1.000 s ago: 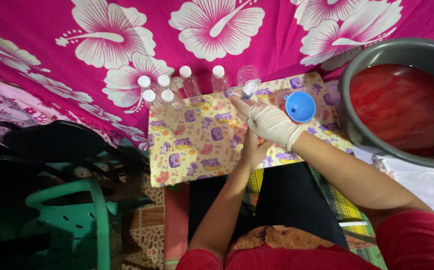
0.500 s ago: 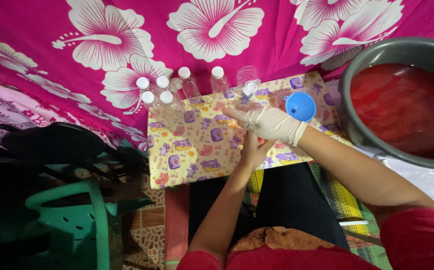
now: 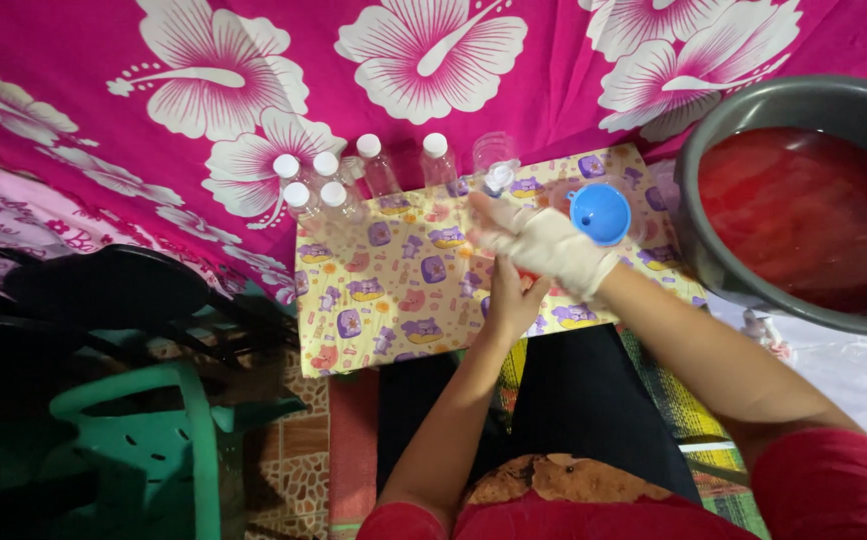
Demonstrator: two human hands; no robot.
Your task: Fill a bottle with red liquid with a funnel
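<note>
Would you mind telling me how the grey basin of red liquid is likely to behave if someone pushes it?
The grey basin looks well filled with red liquid, so it is probably heavy and would slide reluctantly. With the liquid near the rim, a sharp shove would likely slosh it over.

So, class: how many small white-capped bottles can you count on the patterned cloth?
7. Four cluster at the cloth's far left, two stand further right, and one is by the gloved right hand. That hand may hide more.

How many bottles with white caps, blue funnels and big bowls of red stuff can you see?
White-capped bottles: 7
Blue funnel: 1
Grey basin of red liquid: 1
Total: 9
</note>
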